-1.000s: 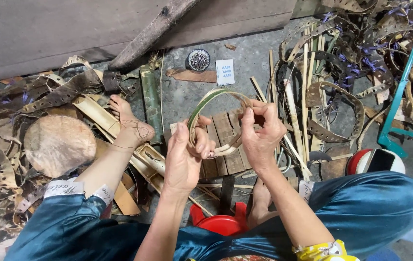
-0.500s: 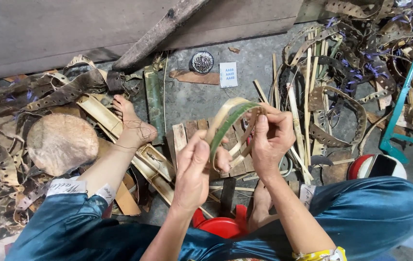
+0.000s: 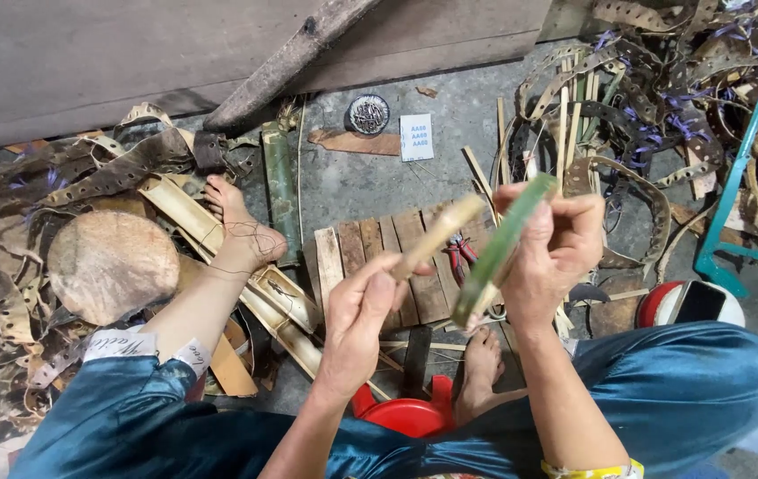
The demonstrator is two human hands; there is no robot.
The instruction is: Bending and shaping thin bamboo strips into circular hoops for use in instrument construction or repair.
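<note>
head | left hand (image 3: 357,324) fingers pinch pale bamboo strip end (image 3: 439,235) | right hand (image 3: 552,253) fingers clamp green strip (image 3: 499,253) edge-on (likely bracing its bend) | wooden slat board (image 3: 379,266) beneath

We wear shiny blue trousers (image 3: 716,390) with white cuffs (image 3: 144,348), a yellow wristband (image 3: 587,470), and 2 bare feet.

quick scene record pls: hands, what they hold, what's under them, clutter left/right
left hand: grips the tan end of a bamboo strip
right hand: grips the green part of the same strip
below hands: slatted wooden board, red-handled pliers, red stool
left clutter: round stone, split bamboo pieces
right clutter: pile of punched strips, teal frame
</note>
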